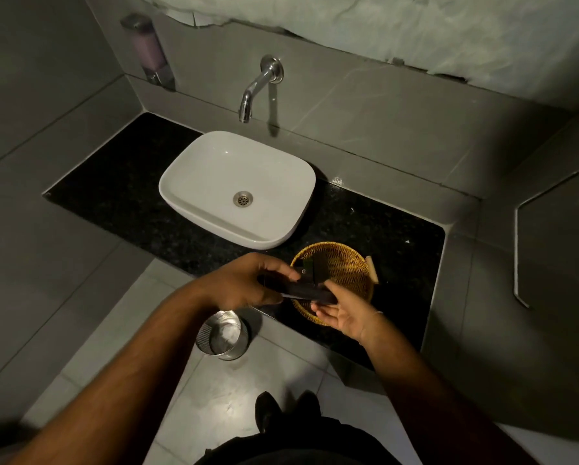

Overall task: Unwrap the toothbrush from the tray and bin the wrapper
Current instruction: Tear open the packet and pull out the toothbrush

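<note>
Nearest, on the floor tiles below the front edge of the counter [398, 229]: a ribbed metal bin [221, 335], open-topped, no wrapper to be made out inside, though something pale at the bottom too dim to identify

Just above, at the counter's front edge: left hand [244, 283] curled closed around one end of a long dark wrapped toothbrush packet [310, 290], thumb and fingers pinching it; right hand [343, 313] palm up at the other end, fingers loosely spread, fingertips touching or nearly touching the packet's tip, firm grip not certain

Packet held level in the air over the near rim of the round wicker tray [352, 263], so already lifted out. Dark, slim, slightly glossy, still sealed as far as visible; brush itself not visible through it

Judged stage: early. Picked up, not yet torn open; opening, drawing the brush out and dropping the wrapper in the bin all left to do

On the tray: another small dark item, unclear. Just beside its right rim, on the counter: a small tan piece [372, 270]

Further back: white basin [238, 189] on the counter's left half, wall tap [258, 88] above, soap dispenser [149, 52] in the far left corner
</note>
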Motion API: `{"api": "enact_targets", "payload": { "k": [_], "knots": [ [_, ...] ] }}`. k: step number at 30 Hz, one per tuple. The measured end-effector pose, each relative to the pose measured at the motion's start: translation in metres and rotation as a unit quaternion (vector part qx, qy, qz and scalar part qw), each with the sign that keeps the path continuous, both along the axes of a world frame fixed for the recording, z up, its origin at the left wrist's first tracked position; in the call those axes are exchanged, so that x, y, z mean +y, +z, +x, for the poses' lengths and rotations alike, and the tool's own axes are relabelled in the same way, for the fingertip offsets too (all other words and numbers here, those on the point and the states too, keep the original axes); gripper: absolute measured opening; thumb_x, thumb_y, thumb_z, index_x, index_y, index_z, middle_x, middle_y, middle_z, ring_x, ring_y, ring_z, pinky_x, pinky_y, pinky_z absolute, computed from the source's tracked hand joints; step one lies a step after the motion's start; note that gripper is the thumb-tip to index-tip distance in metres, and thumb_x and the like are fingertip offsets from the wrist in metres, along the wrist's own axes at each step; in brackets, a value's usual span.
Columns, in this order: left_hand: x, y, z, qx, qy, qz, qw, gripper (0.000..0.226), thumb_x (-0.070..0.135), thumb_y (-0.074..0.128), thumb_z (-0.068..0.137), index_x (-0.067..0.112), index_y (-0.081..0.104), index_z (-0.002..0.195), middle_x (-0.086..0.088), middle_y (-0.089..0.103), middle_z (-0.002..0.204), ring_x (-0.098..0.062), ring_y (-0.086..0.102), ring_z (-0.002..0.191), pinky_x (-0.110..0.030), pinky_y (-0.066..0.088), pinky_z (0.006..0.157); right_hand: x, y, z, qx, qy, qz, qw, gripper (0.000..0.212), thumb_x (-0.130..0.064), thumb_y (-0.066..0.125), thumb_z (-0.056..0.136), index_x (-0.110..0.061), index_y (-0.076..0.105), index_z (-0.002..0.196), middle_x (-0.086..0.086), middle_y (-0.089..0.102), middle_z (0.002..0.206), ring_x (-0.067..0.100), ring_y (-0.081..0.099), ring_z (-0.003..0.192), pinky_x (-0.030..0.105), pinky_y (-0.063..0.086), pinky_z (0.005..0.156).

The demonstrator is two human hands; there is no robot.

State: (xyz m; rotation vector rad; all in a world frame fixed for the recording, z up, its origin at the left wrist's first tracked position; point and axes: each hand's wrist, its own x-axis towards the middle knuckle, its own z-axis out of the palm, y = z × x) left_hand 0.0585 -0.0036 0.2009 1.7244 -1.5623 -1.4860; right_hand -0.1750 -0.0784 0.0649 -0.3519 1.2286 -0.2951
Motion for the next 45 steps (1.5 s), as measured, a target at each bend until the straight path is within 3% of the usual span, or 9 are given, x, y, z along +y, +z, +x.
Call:
{"api": "enact_targets", "payload": {
  "k": [3,15,19,22,30,33,36,40,45],
  "knots": [
    [0.001,0.000,-0.002,0.026,0.039,-0.044,0.998,0.042,-0.008,0.079,0.092,0.005,0.076,0.131,-0.020,0.080,0.122,-0.046,0.076,0.112,-0.058,0.061,0.103,0.008,-0.005,0.002,0.004,0.004,0.031,1.000,0.037,-0.038,0.069,0.097,-0.003,0.076,0.105,0.012,0.082,0.079,0.016,0.077,0.063,0.025,0.061,0.054],
    [-0.005,-0.018,-0.002,0.114,0.150,-0.133,0.973,0.031,-0.001,0.088,0.085,0.009,0.084,0.114,-0.005,0.086,0.109,-0.021,0.082,0.106,-0.025,0.065,0.094,0.011,0.003,0.005,-0.048,-0.132,0.050,0.989,0.047,-0.040,0.072,0.095,-0.003,0.067,0.123,0.021,0.069,0.119,0.024,0.068,0.089,0.029,0.064,0.056],
    [-0.001,-0.024,0.002,0.123,0.163,-0.131,0.970,0.030,0.001,0.088,0.086,0.008,0.083,0.114,-0.006,0.086,0.104,-0.010,0.081,0.097,-0.020,0.063,0.088,0.010,0.004,0.005,-0.004,-0.095,0.047,0.994,0.045,-0.045,0.059,0.103,-0.007,0.062,0.126,0.010,0.063,0.096,0.009,0.052,0.066,0.014,0.047,0.042],
    [0.001,-0.024,0.005,0.119,0.174,-0.125,0.970,0.024,0.003,0.086,0.089,0.006,0.081,0.112,-0.017,0.081,0.104,-0.013,0.076,0.091,-0.022,0.062,0.086,0.007,0.003,0.002,0.015,-0.062,0.048,0.997,0.039,-0.047,0.049,0.106,-0.010,0.062,0.110,0.001,0.052,0.072,0.005,0.043,0.053,0.012,0.035,0.035],
    [0.019,-0.036,0.019,0.056,0.124,-0.042,0.990,0.023,-0.006,0.082,0.089,0.006,0.075,0.107,-0.005,0.077,0.096,-0.009,0.072,0.084,-0.022,0.059,0.075,-0.013,0.014,-0.006,0.131,-0.052,-0.049,0.989,0.016,-0.030,0.065,0.101,-0.016,0.059,0.104,0.001,0.055,0.071,0.006,0.037,0.051,0.012,0.032,0.034],
    [0.026,-0.052,0.017,-0.018,0.035,0.032,0.999,0.042,0.007,0.085,0.088,0.015,0.070,0.127,-0.001,0.078,0.112,-0.014,0.075,0.090,-0.022,0.061,0.075,-0.015,0.019,-0.001,0.159,-0.063,-0.123,0.978,0.034,-0.020,0.071,0.097,-0.041,0.051,0.116,0.007,0.058,0.071,0.008,0.039,0.047,0.017,0.033,0.036],
    [0.033,-0.073,0.012,-0.108,-0.054,0.064,0.991,0.046,0.023,0.080,0.084,0.028,0.073,0.129,0.010,0.075,0.113,-0.004,0.072,0.096,-0.027,0.059,0.088,-0.016,0.016,0.007,0.207,0.006,-0.216,0.954,0.026,-0.026,0.073,0.095,-0.021,0.056,0.076,0.000,0.053,0.051,0.008,0.040,0.039,0.018,0.032,0.036],
    [0.053,-0.096,0.015,-0.153,-0.026,0.106,0.982,0.051,0.042,0.073,0.071,0.031,0.079,0.120,0.010,0.078,0.110,-0.008,0.074,0.099,-0.033,0.061,0.093,-0.017,0.015,0.015,0.229,0.034,-0.282,0.931,0.022,-0.031,0.077,0.091,-0.019,0.070,0.075,-0.006,0.062,0.050,-0.001,0.054,0.034,0.016,0.040,0.033],
    [0.122,-0.157,0.039,-0.215,0.099,0.183,0.954,0.044,0.019,0.085,0.087,0.018,0.076,0.130,-0.004,0.078,0.126,-0.025,0.073,0.117,-0.043,0.058,0.106,-0.009,0.008,0.012,0.226,-0.007,-0.266,0.937,0.019,-0.026,0.081,0.090,-0.020,0.069,0.077,-0.003,0.058,0.070,0.010,0.066,0.059,0.020,0.050,0.040]
  ]
}}
